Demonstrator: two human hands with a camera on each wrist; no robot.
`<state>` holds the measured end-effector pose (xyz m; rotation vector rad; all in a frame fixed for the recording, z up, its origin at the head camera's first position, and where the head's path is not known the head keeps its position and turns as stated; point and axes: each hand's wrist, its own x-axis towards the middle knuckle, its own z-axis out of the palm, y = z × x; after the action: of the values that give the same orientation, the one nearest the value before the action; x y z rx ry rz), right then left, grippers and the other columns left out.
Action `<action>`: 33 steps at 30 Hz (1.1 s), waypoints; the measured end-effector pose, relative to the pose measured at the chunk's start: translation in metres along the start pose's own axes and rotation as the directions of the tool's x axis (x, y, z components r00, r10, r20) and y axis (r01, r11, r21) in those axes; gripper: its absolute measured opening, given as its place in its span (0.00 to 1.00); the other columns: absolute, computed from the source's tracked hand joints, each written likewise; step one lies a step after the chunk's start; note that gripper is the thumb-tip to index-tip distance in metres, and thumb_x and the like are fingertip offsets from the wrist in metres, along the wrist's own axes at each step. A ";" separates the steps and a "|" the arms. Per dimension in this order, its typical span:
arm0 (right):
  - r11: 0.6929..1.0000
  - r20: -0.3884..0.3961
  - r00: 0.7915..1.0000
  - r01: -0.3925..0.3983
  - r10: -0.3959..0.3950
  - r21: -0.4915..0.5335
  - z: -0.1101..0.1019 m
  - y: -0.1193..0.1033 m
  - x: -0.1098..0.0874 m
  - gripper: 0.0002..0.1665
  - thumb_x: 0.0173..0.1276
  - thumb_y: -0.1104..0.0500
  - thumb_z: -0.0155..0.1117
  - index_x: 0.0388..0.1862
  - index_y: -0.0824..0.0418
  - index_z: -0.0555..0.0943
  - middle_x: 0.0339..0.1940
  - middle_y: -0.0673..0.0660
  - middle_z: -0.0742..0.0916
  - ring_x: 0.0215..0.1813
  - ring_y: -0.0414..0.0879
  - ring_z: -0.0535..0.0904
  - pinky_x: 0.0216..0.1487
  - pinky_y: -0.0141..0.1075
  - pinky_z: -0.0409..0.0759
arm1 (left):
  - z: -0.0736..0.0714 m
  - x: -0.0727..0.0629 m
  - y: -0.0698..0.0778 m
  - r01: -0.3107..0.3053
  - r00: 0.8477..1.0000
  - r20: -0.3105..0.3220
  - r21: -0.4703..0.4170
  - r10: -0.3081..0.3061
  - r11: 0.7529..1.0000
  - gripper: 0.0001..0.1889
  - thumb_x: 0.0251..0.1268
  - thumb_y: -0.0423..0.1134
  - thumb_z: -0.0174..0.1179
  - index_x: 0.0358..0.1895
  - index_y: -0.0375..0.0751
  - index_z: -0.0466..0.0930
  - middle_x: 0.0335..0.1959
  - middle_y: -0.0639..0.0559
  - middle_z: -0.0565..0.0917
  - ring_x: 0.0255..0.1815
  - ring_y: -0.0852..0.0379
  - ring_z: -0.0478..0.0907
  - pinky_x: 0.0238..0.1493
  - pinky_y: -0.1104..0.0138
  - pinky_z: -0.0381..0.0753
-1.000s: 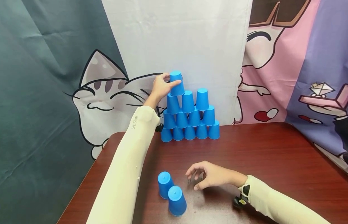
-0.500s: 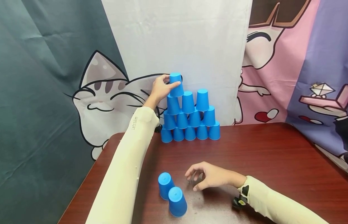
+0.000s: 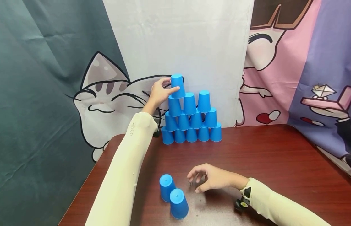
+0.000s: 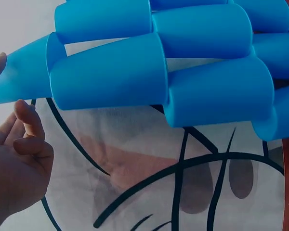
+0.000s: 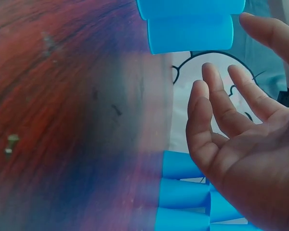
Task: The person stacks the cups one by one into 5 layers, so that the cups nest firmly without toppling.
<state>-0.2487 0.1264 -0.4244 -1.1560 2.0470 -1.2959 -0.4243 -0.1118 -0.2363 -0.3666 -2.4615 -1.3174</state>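
Note:
Upside-down blue plastic cups form a pyramid at the back of the table. The top cup (image 3: pixel 177 84) sits across the two left cups of the third row (image 3: pixel 189 104). My left hand (image 3: pixel 159 91) is around the top cup's left side, its thumb overlapping the front and its fingers loosely bent at the edge. In the left wrist view, the fingers of the left hand (image 4: pixel 24 159) lie just off the top cup (image 4: pixel 26 72). My right hand (image 3: pixel 212 178) hovers low over the table with fingers loosely curved around nothing. Left of it stand two more upside-down cups, the rear cup (image 3: pixel 167 187) and the front cup (image 3: pixel 179 204).
The brown wooden table (image 3: pixel 254 150) runs back to a hanging printed cloth (image 3: pixel 215 47) with cartoon figures, close behind the pyramid. The pyramid's bottom row (image 3: pixel 191 135) stands near the table's back edge. My left sleeve (image 3: pixel 121 175) crosses the table's left side.
My left hand has shifted slightly left and down, its thumb sliding back across the top cup and its grip loosening. The top cup rests on the third row. My right hand has stayed put.

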 end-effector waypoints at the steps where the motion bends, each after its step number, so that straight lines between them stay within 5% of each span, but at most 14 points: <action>1: 1.000 0.001 1.000 0.003 -0.003 -0.002 0.001 0.001 0.000 0.26 0.60 0.62 0.73 0.57 0.66 0.79 0.49 0.65 0.86 0.47 0.60 0.80 0.41 0.38 0.81 | -0.002 -0.002 -0.003 -0.002 1.000 -0.006 0.000 0.002 1.000 0.37 0.61 0.58 0.67 0.71 0.46 0.68 0.68 0.51 0.75 0.72 0.51 0.66 0.67 0.53 0.70; 10: 1.000 0.000 1.000 -0.020 0.020 0.009 -0.002 0.003 -0.002 0.26 0.60 0.61 0.72 0.57 0.66 0.79 0.49 0.63 0.86 0.47 0.62 0.79 0.43 0.38 0.82 | -0.005 -0.011 -0.026 -0.026 0.999 -0.021 -0.105 0.024 0.994 0.34 0.63 0.51 0.68 0.68 0.40 0.70 0.64 0.47 0.78 0.67 0.46 0.73 0.65 0.55 0.74; 25: 1.000 -0.009 1.000 -0.016 0.016 0.012 0.002 0.007 -0.001 0.27 0.59 0.58 0.74 0.56 0.67 0.79 0.48 0.64 0.86 0.47 0.63 0.79 0.41 0.36 0.81 | 0.002 -0.014 -0.021 -0.015 1.000 -0.005 -0.084 0.015 0.996 0.28 0.64 0.46 0.68 0.65 0.41 0.74 0.60 0.48 0.81 0.63 0.50 0.76 0.61 0.57 0.77; 33: 1.000 -0.008 1.000 -0.022 0.022 0.006 0.000 0.008 -0.003 0.27 0.60 0.58 0.73 0.57 0.66 0.79 0.48 0.64 0.86 0.46 0.61 0.80 0.41 0.36 0.82 | -0.001 -0.017 -0.031 -0.047 0.998 -0.035 -0.126 0.043 0.991 0.29 0.64 0.46 0.69 0.66 0.39 0.73 0.60 0.46 0.81 0.65 0.46 0.74 0.64 0.55 0.75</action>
<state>-0.2500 0.1309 -0.4319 -1.1237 2.0546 -1.2974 -0.4197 -0.1308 -0.2657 -0.4258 -2.3353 -1.4537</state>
